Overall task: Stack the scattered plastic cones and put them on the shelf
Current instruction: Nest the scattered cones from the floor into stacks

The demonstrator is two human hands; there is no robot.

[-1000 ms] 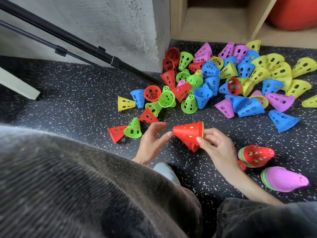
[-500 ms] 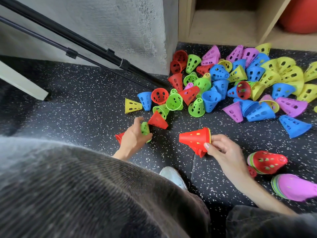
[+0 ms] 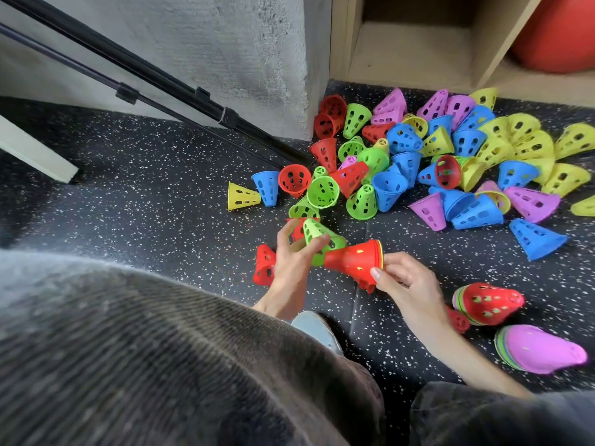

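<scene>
Left fingers [image 3: 317,244] gripping green cone [image 3: 317,233], right hand [image 3: 407,280] holding seemingly red-topped stack [image 3: 352,260]

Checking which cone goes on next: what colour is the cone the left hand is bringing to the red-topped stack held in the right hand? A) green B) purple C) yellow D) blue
A: the left hand grips a green cone in its fingers, right beside the tip of the red-topped stack that the right hand holds by its wide end.

No legible text, label, brand, number or sign anywhere in view.
</scene>
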